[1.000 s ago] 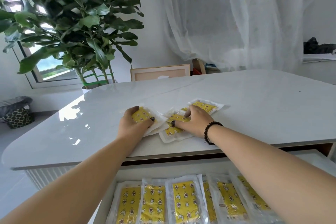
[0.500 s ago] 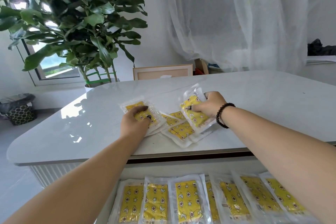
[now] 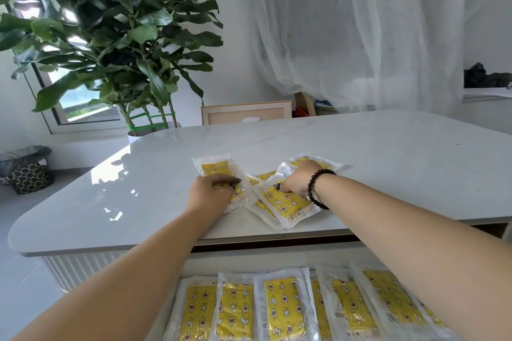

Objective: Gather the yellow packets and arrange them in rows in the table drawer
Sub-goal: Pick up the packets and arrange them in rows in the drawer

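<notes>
White table (image 3: pixel 388 152) before sheer curtain (image 3: pixel 360 36) and leafy plant (image 3: pixel 110 36).

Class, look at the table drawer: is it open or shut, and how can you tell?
Open. The drawer is pulled out below the table edge, showing a row of yellow packets lying inside.
</notes>
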Motion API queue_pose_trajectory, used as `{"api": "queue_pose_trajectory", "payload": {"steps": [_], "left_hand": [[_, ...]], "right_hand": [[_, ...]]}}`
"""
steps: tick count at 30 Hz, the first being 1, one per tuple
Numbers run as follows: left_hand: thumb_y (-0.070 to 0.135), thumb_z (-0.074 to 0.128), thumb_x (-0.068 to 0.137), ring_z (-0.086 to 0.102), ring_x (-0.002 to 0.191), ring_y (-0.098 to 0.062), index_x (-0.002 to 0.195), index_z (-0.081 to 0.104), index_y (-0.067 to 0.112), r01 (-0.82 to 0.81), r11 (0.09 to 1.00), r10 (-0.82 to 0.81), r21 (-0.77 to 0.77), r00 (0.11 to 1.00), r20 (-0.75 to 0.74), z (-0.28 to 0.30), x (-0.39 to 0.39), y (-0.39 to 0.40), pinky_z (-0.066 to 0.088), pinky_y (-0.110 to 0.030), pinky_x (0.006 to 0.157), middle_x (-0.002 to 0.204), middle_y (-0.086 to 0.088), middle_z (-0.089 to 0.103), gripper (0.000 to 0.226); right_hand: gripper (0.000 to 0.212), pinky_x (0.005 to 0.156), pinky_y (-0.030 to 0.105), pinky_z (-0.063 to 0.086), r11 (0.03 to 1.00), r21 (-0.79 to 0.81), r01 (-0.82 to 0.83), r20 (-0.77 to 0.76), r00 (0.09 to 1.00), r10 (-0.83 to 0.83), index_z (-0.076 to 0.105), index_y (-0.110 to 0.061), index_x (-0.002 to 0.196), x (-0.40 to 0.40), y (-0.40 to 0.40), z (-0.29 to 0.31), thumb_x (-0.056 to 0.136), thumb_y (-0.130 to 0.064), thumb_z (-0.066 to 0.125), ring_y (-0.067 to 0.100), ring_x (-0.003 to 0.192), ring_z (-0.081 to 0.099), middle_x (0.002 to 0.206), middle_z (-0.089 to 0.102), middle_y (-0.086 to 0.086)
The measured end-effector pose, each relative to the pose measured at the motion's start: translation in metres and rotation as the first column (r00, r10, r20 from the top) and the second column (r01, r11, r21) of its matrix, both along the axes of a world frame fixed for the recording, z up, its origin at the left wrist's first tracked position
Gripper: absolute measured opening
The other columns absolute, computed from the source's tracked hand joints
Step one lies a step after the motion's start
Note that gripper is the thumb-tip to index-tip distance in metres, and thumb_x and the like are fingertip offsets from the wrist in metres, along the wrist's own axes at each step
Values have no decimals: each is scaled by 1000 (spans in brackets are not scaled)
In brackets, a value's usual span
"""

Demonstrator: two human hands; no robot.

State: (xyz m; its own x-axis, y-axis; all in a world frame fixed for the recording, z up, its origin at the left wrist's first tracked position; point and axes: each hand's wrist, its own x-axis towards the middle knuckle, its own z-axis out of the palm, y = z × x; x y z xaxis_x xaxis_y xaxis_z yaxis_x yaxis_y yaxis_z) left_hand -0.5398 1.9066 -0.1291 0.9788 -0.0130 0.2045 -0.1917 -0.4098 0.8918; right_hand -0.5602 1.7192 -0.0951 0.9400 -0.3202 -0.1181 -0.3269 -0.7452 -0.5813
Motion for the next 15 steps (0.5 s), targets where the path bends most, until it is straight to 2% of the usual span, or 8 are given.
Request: {"api": "queue_pose_trajectory", "payload": {"steps": [2,3,5,6,7,9,12,15], "left_hand": [[2,53,84,58,75,-11,86,75,31,15,1000,-15,20,1000,-8,1,-1,0,44,-15,65,90,12,68,37],[2,53,85,58,75,-10,88,75,31,23,999,-22,26,1000,-12,1,-2,-1,44,-16,65,91,12,68,36],[4,54,85,58,76,-8,92,75,29,40,998,-39,46,999,-16,2,-3,-1,44,-15,65,91,14,67,34],[5,55,86,58,78,-7,93,75,29,49,998,-48,47,999,-18,3,-4,-1,45,-14,67,92,14,67,32],[7,56,87,59,81,-7,94,75,28,60,998,-59,32,998,-23,3,-5,-1,45,-15,69,93,14,67,29],[14,60,90,60,88,-8,96,75,26,98,995,-98,-5,995,-31,5,-7,-2,43,-16,73,94,14,68,20],[29,65,90,60,89,-4,88,73,31,200,980,-200,3,978,-63,8,-11,-1,44,-16,77,92,14,69,8],[32,71,85,64,97,-7,89,71,34,305,952,-300,32,948,-109,8,-11,1,46,-19,84,97,11,71,5]], "right_hand": [[32,46,21,33,1000,19,17,18,1000,-18,45,-13,76,-1,-6,0,83,-34,69,11,61,46,73,45,-3],[29,50,20,37,999,37,22,28,999,-23,51,-12,85,-1,-10,0,83,-34,69,13,69,51,81,50,-1],[49,74,24,50,991,120,67,39,997,-72,54,-6,120,-5,-18,1,81,-30,72,20,96,60,110,60,5],[59,86,28,52,976,202,84,47,994,-95,52,-4,126,-5,-22,0,78,-28,76,22,105,61,119,60,7],[63,92,33,52,952,292,94,68,991,-119,54,-3,126,-6,-25,-1,73,-25,80,24,105,62,120,62,8],[62,91,39,54,911,410,50,127,986,-112,59,-2,121,-8,-31,1,67,-20,83,25,98,66,111,67,10],[36,88,37,55,894,439,-87,248,968,-28,65,-5,108,-12,-33,12,75,-13,78,22,92,68,100,70,8],[25,89,44,55,854,492,-170,360,933,-21,67,-9,100,-16,-23,17,77,-9,76,27,95,68,101,71,11]]}}
